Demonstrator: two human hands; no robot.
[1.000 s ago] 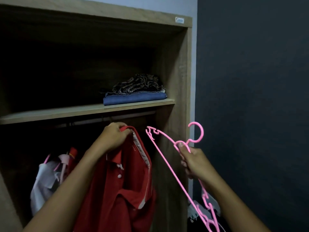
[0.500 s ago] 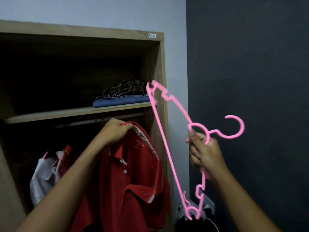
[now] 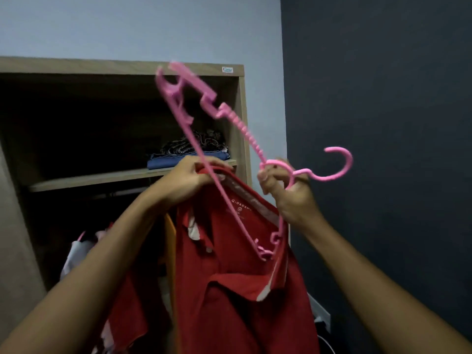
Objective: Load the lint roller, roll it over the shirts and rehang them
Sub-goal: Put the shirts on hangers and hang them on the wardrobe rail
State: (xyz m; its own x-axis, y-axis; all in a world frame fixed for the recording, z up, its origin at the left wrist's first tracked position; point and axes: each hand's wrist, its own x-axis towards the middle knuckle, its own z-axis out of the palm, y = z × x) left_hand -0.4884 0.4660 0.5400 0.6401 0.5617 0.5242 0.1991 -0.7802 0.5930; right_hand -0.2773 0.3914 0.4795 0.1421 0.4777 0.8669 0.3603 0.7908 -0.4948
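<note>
Since half a second earlier, both hands had risen and come closer, and the pink hanger (image 3: 231, 118) had swung over so that its lower end went into the neck of the red polo shirt (image 3: 229, 277). Held by the left hand (image 3: 187, 178), clenched on the collar, the shirt hung in front of the open wardrobe (image 3: 115, 69). Beside it, the right hand (image 3: 286, 190) gripped the hanger just below its hook, which pointed right toward the dark wall (image 3: 383, 98). Motion blur smeared the hanger's upper arm, so its notches were hard to make out. Folded clothes (image 3: 189, 153) lay on the wardrobe shelf (image 3: 89, 178) behind the hands, and other garments, possibly on hangers, hung low at left.
</note>
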